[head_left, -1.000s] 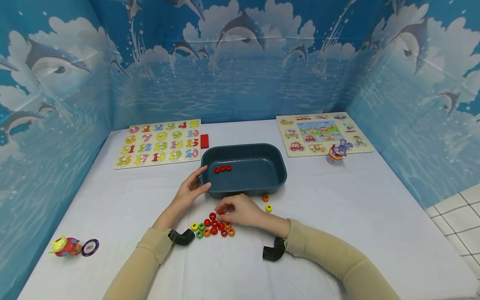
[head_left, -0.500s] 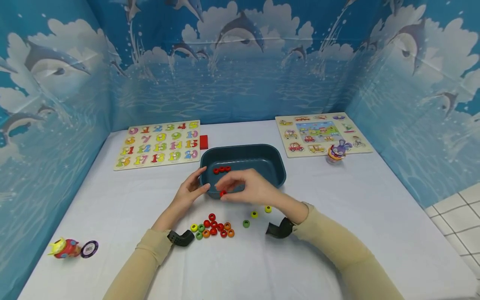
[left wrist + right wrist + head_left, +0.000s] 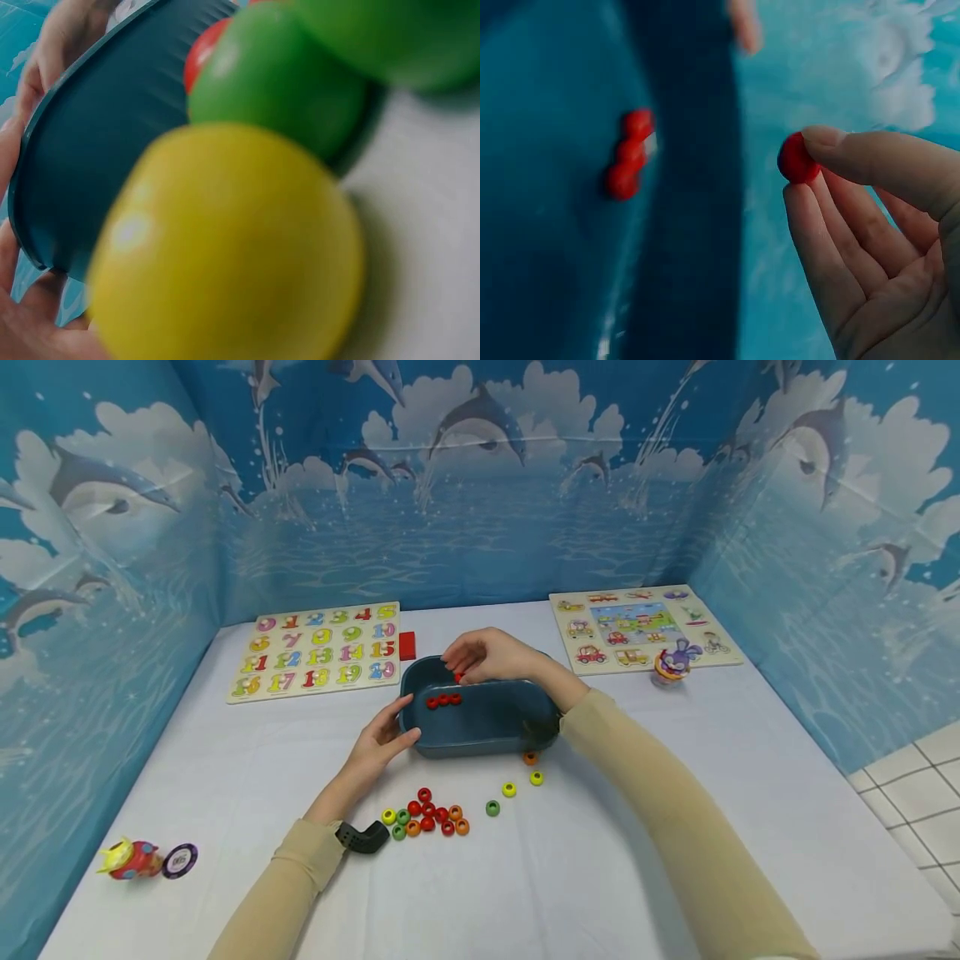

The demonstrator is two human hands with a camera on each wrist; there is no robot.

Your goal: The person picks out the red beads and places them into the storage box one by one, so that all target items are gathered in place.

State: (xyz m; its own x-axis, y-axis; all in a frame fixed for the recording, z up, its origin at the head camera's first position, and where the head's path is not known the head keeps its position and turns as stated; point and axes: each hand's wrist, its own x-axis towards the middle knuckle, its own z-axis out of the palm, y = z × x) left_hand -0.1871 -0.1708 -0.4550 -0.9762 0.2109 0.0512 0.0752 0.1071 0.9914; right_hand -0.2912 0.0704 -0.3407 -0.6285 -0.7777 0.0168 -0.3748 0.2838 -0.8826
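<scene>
A dark teal tray (image 3: 495, 727) stands mid-table, with a row of three red beads (image 3: 444, 700) inside near its left end. My left hand (image 3: 372, 750) holds the tray's left end, thumb by the front corner and fingers at the rim. Over the back left part of the tray, my right hand (image 3: 491, 656) pinches a red bead (image 3: 798, 159) between thumb and forefinger. In front of the tray lies a cluster of red, orange, green and yellow beads (image 3: 427, 810). A large yellow bead (image 3: 225, 247) blocks much of the left wrist view.
A number puzzle board (image 3: 315, 652) lies back left beside a red block (image 3: 407, 645). Back right are a vehicle puzzle board (image 3: 641, 627) and a rabbit-topped toy (image 3: 672, 662). Loose beads (image 3: 509, 789) lie right of the cluster. A toy figure (image 3: 131, 858) and chip (image 3: 180, 861) sit front left.
My right hand has lifted a red bead from the cluster and carried it forward over the tray's back left part. My left hand has stayed at the tray's left end.
</scene>
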